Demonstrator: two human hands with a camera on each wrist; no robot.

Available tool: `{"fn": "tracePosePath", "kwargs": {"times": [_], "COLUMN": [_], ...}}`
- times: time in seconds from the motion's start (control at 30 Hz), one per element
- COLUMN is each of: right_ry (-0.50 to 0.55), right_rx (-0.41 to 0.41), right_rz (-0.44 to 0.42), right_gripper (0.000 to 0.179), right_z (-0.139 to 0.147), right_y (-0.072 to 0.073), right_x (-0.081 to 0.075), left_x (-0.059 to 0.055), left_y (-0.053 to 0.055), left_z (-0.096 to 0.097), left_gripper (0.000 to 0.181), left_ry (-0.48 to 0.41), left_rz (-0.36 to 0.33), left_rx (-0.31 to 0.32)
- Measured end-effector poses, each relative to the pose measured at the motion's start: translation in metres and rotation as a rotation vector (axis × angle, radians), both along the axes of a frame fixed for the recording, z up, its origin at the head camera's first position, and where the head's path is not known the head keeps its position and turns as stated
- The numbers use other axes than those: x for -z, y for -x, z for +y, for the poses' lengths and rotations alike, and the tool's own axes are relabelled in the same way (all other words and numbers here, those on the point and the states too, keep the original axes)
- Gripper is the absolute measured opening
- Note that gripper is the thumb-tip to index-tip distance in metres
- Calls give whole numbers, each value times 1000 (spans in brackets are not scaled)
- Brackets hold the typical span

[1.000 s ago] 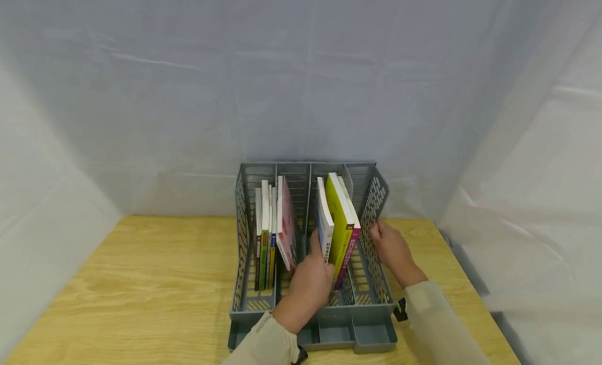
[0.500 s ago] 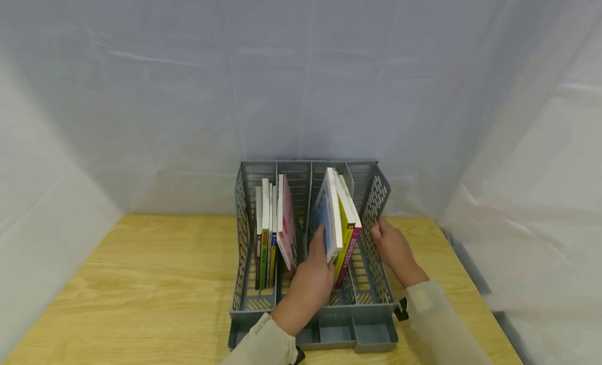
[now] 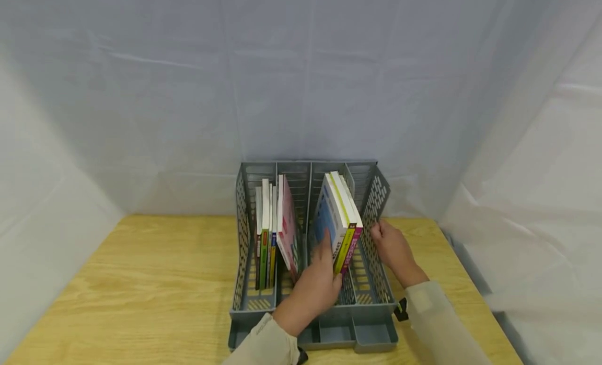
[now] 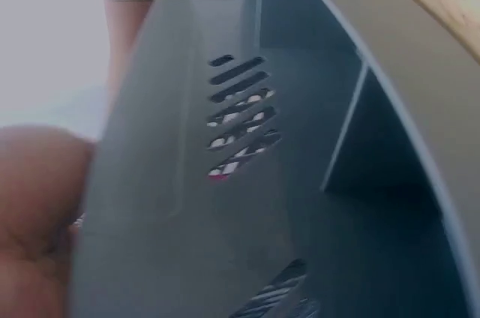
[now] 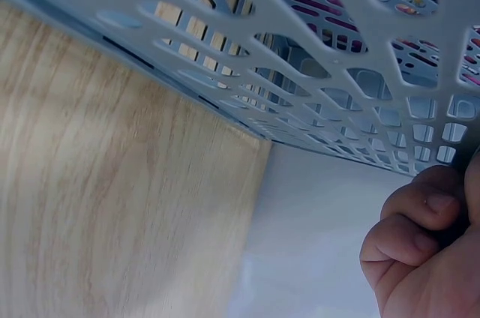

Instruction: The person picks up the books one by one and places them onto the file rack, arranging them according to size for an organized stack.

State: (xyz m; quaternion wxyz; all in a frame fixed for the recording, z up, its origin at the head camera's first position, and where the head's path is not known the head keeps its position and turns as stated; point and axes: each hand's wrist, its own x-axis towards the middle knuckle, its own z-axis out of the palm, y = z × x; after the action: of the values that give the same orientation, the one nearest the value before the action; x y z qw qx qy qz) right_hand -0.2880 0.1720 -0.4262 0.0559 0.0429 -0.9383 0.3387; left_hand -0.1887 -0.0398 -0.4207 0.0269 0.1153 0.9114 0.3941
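Note:
My left hand (image 3: 312,289) reaches over the front of a grey file organizer (image 3: 310,311). Its extended fingers lie against the cover of a blue-and-white book (image 3: 325,210), and the thumb is near the spine. That book stands beside a yellow book (image 3: 345,246) and a magenta-spined book (image 3: 354,243). In the left wrist view, part of the left hand (image 4: 37,220) shows blurred behind the organizer's front wall. My right hand (image 3: 394,250) grips the edge of the organizer's right side wall; the right wrist view shows its curled fingers (image 5: 409,220) at the perforated wall.
A pink book (image 3: 288,224) leans in the second compartment. Several thin books (image 3: 265,239) stand in the leftmost one. Small open trays (image 3: 373,333) line the organizer's front. A wooden table (image 3: 164,286) lies beneath, with white sheeting (image 3: 301,82) behind and at both sides.
The blue-and-white book first rose and tilted in my left hand. It has since lowered and moved right, against the yellow book. My right hand has stayed at the side wall.

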Motion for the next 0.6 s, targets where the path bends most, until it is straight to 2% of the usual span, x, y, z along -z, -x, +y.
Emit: {"fn": "tracePosePath", "kwargs": {"times": [0.07,0.1,0.13,0.17,0.2,0.23,0.3,0.33,0.37,0.4,0.43,0.47,0.5,0.57,0.6], "right_ry": [-2,-3,-1,-1,0,1,-2,-4,-5,-3,-2,1,6,21,29], "right_rx": [-2,-1,-2,-3,-3,-5,-6,-8,-12,-18,-23,-26,-31,-45,-53], "right_rz": [-2,-4,-5,-5,-6,-6,-4,-2,-1,-1,-2,-3,-5,-8,-10], "right_gripper": [27,27,27,27,27,27,29,29,29,29,29,29,29,30,30], "right_z": [0,0,-1,-2,-2,-2,-3,-3,-3,-2,-2,-2,-1,-1,-1], "right_y": [0,-1,-1,-1,-1,-2,-2,-1,-1,-1,-1,-1,-1,-1,0], "right_x": [0,-1,0,0,1,1,0,0,0,0,0,0,0,1,1], "left_x": [-9,-15,-22,-29,-37,-44,-54,-56,-56,-54,-49,-45,-39,-26,-19], "left_y": [-7,-13,-18,-25,-32,-37,-47,-50,-53,-54,-55,-55,-55,-52,-50], "left_z": [-5,-10,-16,-24,-34,-45,-71,-86,-100,-114,-127,-139,-149,-164,-170], "left_gripper": [96,92,84,73,59,45,15,8,11,14,13,9,7,33,48], "left_ry": [-16,2,20,25,28,13,-42,-93,-139,-164,-177,-173,-160,-80,-24], "left_rz": [-57,-59,-40,10,86,191,433,545,641,702,728,697,619,387,261], "left_rx": [40,56,70,80,79,68,8,-28,-71,-123,-173,-223,-268,-333,-344]}}
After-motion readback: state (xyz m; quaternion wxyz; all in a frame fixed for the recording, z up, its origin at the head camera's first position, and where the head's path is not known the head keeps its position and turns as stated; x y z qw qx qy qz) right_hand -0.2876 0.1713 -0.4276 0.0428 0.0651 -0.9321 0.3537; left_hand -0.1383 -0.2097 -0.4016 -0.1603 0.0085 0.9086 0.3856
